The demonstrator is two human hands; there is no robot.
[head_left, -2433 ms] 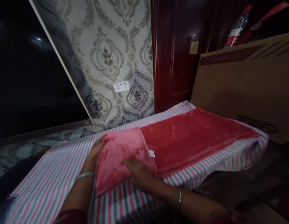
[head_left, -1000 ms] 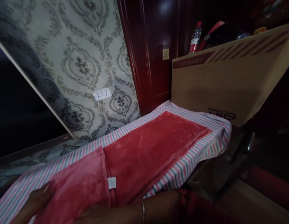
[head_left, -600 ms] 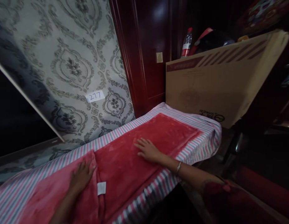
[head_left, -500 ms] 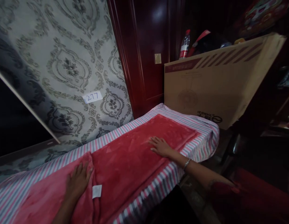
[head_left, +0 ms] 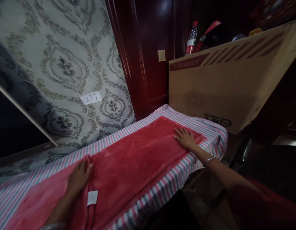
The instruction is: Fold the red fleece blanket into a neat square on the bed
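Red plush blanket (head_left: 138, 159) spread lengthwise along the surface (head_left: 210, 127), over a pink, grey and white striped cloth (head_left: 167, 188) that hangs off the near edge and the far right end. Left hand (head_left: 78, 177) laid flat, fingers together and extended, palm down on the blanket near the left end, just beside the seam where a folded-over layer overlaps the rest; nothing gripped, only pressing. Small white tag (head_left: 92, 197) sewn at that seam, just right of the left hand and toward the near edge. Right hand (head_left: 185, 138) stretched well apart from the left, flat and open, fingers spread, resting on the blanket close to its far right end, near the right corner of the surface; nothing clasped. Silver bangle (head_left: 209, 159) on the right wrist, past the near edge.

Large cardboard box (head_left: 224, 83) standing against the right end of the surface. Plastic bottle (head_left: 191, 38) with a red cap and red label behind the box's top edge. Patterned grey wallpaper panel (head_left: 66, 64) leaning behind the far edge, bearing a white label reading 277 (head_left: 91, 97). Dark red wooden door (head_left: 150, 54) between panel and box.
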